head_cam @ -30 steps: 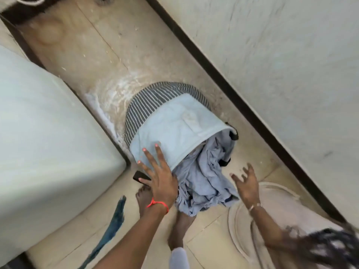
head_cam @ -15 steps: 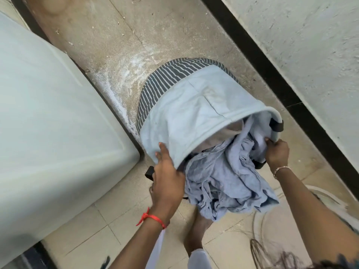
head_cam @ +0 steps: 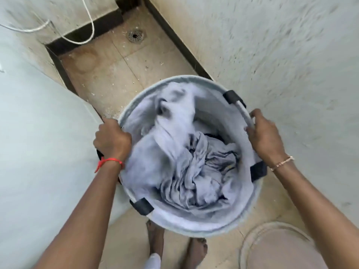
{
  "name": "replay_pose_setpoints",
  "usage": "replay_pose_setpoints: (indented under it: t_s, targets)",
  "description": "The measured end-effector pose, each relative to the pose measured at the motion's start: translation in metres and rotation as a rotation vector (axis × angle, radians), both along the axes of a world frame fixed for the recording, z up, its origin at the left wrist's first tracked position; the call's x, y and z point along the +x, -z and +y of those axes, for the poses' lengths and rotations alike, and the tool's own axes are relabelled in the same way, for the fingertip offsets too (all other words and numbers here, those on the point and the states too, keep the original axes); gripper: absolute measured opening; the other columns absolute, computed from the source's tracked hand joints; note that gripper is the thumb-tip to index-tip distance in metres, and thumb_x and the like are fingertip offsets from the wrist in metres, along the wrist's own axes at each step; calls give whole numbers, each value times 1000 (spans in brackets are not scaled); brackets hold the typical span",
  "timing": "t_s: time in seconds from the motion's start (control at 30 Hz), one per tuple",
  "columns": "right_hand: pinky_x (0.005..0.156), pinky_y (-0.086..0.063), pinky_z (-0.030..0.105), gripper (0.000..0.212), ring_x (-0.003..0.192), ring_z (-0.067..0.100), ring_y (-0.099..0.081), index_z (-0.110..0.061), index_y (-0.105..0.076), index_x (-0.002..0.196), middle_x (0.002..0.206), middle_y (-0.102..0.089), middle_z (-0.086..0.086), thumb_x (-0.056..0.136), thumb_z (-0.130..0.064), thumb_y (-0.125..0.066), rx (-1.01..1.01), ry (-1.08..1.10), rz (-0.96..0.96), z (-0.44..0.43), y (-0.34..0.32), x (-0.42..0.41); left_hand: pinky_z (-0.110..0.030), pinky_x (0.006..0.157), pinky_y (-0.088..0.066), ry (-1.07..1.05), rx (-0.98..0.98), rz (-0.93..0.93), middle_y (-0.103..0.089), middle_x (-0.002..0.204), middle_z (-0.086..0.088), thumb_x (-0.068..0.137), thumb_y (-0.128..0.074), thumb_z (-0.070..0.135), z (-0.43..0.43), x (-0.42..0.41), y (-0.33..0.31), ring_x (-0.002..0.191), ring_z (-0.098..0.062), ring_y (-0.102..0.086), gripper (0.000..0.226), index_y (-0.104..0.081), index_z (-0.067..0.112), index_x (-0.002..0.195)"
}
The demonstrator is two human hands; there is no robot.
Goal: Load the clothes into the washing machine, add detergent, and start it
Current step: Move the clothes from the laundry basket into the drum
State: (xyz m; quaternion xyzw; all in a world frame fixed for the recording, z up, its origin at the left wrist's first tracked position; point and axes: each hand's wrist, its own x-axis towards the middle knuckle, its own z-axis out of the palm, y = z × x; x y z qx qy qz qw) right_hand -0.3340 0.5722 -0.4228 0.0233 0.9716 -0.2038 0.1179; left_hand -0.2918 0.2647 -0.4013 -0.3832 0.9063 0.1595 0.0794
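Note:
A round light-blue fabric laundry basket [head_cam: 202, 224] is held upright in front of me, its mouth facing the camera. Crumpled grey-blue clothes [head_cam: 186, 164] lie inside it. My left hand [head_cam: 111, 139] grips the basket's left rim by its handle. My right hand [head_cam: 265, 137] grips the handle on the right rim. The white washing machine [head_cam: 38, 152] fills the left side of the view, its body close to my left hand.
A rough white wall [head_cam: 291, 65] runs along the right. Tiled floor [head_cam: 120, 74] with a round drain [head_cam: 135, 35] lies beyond the basket. A white cable [head_cam: 85, 26] hangs at the back left. A round pale tub [head_cam: 279, 249] sits at the lower right. My bare feet [head_cam: 155, 239] stand below the basket.
The basket lay tipped on its side with clothes spilling out; both hands closed on its rim and brought it upright, and the clothes are back inside.

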Motion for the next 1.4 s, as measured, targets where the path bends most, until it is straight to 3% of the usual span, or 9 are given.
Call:
replay_pose_setpoints:
  t_s: [0.2,0.37,0.5,0.63,0.83,0.97,1.1,1.23,1.4]
  targets:
    - [74,-41,45,40,104,46,-50,-4,-37,130,115,-54,30,92,-10,-47,-72,142,-35,-28,29,15,-52,92,-37,92,-8,-60,-47,128,-27,87,-49,10,6,11,17,116,-47,-45,34,-48,2,119]
    - [106,-28,38,70,135,30,-28,-13,-14,147,148,-25,17,90,-18,-54,-277,156,7,-24,19,45,-62,110,3,391,12,200,-6,157,-15,91,-39,35,32,35,20,143,-37,3,68,-14,5,147]
    - [117,-1,43,102,144,19,12,-29,8,147,156,15,3,75,-60,-57,-274,-86,31,-23,5,88,-58,111,14,820,2,217,21,153,-13,79,-36,73,74,66,20,142,-31,16,101,9,14,148]
    - [114,4,49,129,143,28,12,-19,12,147,155,17,13,55,-85,-50,2,-384,-98,-38,33,157,-73,103,-1,1141,-177,71,11,157,-11,53,-51,85,90,100,64,144,-35,4,124,0,25,149]
    - [92,-23,77,132,142,36,-1,-35,3,146,156,5,10,46,-41,-83,157,-403,-291,-42,104,186,-60,106,21,1125,-237,-33,-28,143,-9,45,-83,52,68,95,114,132,-37,-26,119,-19,34,145]
    - [87,-35,74,124,138,43,16,-51,19,137,151,29,-3,60,22,-44,51,-364,-250,-61,123,163,-55,109,19,1092,-223,123,-28,142,-12,63,-70,22,52,85,123,132,-37,-24,90,-29,30,143]
    - [86,-40,66,122,138,44,17,-54,20,135,149,35,-3,63,27,-36,-4,-439,-244,-81,127,138,-49,113,14,1020,-235,222,-38,144,-20,71,-50,8,25,66,126,136,-41,-18,76,-32,25,143]
    - [80,-50,48,113,139,41,17,-49,19,136,151,30,2,68,27,-30,-11,-497,-208,-105,120,106,-57,112,0,948,-216,105,-37,145,-22,63,-72,6,3,44,130,137,-45,-17,100,-17,25,144]
    - [91,-48,46,97,142,36,13,-38,10,144,153,25,6,78,21,-29,-2,-575,-223,-126,124,80,-71,103,-3,1020,-173,-76,-1,158,-9,60,-71,19,27,37,134,142,-39,3,118,9,40,144]
